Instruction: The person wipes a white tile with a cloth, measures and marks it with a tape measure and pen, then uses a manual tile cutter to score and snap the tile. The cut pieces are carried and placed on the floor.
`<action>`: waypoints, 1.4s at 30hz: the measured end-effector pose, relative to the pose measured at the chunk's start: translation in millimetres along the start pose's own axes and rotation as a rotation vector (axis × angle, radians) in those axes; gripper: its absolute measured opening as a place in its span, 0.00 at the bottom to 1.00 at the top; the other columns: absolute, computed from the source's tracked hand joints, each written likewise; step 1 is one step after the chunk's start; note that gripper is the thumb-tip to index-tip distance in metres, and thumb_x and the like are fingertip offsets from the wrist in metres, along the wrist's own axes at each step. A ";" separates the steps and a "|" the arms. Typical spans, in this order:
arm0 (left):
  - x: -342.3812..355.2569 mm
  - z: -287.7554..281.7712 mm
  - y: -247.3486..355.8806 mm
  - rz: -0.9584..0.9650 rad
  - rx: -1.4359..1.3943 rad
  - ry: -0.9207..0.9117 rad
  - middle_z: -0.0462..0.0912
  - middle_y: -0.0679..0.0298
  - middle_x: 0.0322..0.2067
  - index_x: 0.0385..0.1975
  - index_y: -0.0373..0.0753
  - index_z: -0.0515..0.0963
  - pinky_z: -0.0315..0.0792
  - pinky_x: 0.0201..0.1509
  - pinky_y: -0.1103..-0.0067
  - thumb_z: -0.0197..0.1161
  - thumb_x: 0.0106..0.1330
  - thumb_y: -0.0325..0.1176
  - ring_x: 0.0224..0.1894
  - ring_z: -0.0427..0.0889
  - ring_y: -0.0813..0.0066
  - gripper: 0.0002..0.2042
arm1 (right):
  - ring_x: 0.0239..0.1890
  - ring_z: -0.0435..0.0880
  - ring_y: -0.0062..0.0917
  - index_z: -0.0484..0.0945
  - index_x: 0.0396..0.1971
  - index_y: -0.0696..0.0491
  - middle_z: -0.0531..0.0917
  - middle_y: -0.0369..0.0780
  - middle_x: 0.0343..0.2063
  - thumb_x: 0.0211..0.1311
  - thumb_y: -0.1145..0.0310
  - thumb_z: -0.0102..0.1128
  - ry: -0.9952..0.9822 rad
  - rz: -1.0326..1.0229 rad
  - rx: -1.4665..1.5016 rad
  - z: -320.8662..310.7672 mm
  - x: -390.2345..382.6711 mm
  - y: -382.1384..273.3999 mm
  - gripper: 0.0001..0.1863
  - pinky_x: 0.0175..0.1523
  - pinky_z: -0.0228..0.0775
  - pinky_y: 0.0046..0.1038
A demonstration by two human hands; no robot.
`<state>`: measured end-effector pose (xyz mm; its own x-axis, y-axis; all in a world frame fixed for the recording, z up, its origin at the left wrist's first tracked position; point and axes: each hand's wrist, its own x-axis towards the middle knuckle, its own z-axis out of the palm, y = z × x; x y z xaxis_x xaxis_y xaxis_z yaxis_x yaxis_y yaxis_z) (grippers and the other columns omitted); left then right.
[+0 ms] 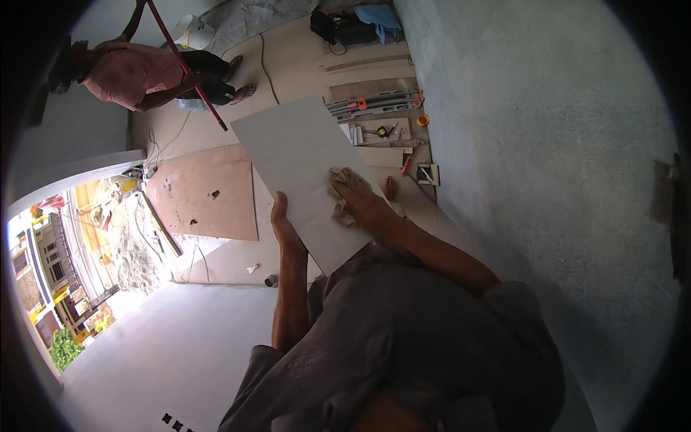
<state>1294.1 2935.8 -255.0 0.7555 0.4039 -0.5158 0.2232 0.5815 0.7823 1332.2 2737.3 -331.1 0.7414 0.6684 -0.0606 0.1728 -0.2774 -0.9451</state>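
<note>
A large white rectangular tile point(288, 144) is held up tilted in front of my body. On its left edge is my left hand point(282, 223), its thumb over the face and the other fingers hidden behind. Against the tile's face my right hand point(358, 204) presses a crumpled beige cloth point(347, 173), near the right edge. The tile's lower corner reaches close to my dark shirt.
A person in a pink shirt point(137, 72) holds a red pole point(173, 47) at the upper left, near a white bucket point(194, 32). Beyond the tile lie a tile cutter point(374, 103) and a tape measure point(381, 132). A brownish board point(201, 194) lies left; a grey wall point(547, 144) rises right.
</note>
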 end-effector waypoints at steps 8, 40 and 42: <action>4.6 -45.2 29.8 -0.110 0.109 0.096 0.77 0.47 0.54 0.66 0.29 0.65 0.79 0.55 0.63 0.51 0.77 0.50 0.54 0.81 0.55 0.30 | 0.57 0.81 0.48 0.78 0.59 0.58 0.82 0.52 0.55 0.74 0.62 0.50 0.166 0.753 -0.256 -35.6 -95.7 205.1 0.21 0.62 0.72 0.44; 212.2 -330.7 -528.5 -0.681 -0.424 0.379 0.77 0.56 0.57 0.56 0.35 0.74 0.65 0.71 0.57 0.59 0.75 0.43 0.63 0.74 0.56 0.20 | 0.39 0.87 0.49 0.79 0.43 0.58 0.86 0.53 0.36 0.76 0.43 0.45 -0.002 0.867 -0.348 209.0 41.4 592.9 0.29 0.48 0.79 0.43; 231.8 -349.0 -570.8 -0.625 -0.356 0.395 0.78 0.58 0.54 0.53 0.38 0.75 0.68 0.68 0.59 0.56 0.76 0.40 0.60 0.75 0.60 0.14 | 0.38 0.87 0.49 0.79 0.40 0.56 0.86 0.51 0.33 0.76 0.44 0.47 0.002 0.749 -0.458 231.5 58.1 628.2 0.27 0.46 0.79 0.45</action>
<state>1126.8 2944.0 -943.0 0.2689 0.1114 -0.9567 0.2717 0.9442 0.1863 1333.8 2761.7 -1002.7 0.7654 0.1978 -0.6124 -0.1170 -0.8930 -0.4346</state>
